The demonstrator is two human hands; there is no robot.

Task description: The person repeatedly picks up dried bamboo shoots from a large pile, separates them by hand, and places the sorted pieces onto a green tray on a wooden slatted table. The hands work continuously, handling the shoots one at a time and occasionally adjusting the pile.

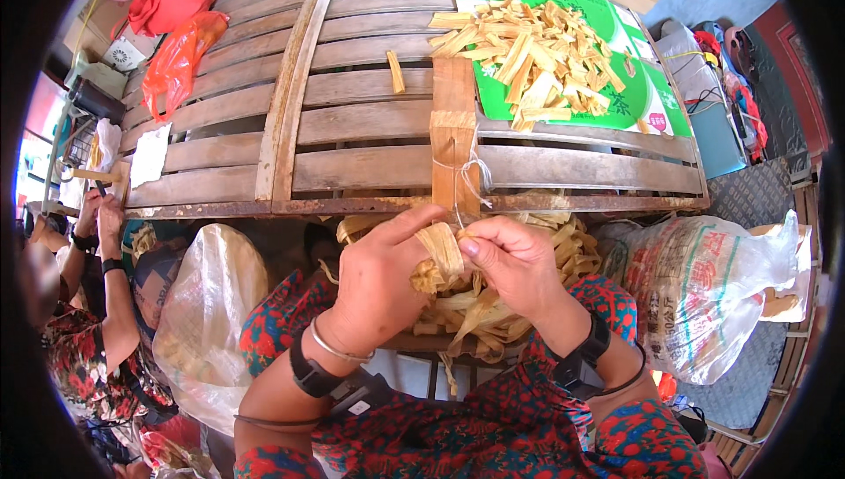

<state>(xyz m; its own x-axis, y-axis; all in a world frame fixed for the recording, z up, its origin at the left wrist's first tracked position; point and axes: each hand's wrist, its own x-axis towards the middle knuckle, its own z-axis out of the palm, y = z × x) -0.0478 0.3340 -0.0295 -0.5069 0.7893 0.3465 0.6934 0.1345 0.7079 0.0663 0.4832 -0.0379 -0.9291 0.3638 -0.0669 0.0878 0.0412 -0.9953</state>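
At the table's front edge, my left hand (374, 281) is closed around a folded pale-yellow dried strip (440, 248), which looks like plant leaf or husk. My right hand (524, 263) pinches with thumb and forefinger at the strip's right side, where a thin white string (459, 206) comes down; which of the two it grips is hard to make out. The string is tied round an upright wooden block (453, 144) just beyond my hands. Below them, more dried strips (493, 313) lie heaped over my lap.
Cut yellow pieces (537, 61) are piled on a green printed sheet (653, 96) on the slatted table (370, 166). One piece (395, 71) lies apart. Full sacks stand left (211, 294) and right (704, 294). Red bags (180, 61) sit far left; another person's hands (99, 210) work there.
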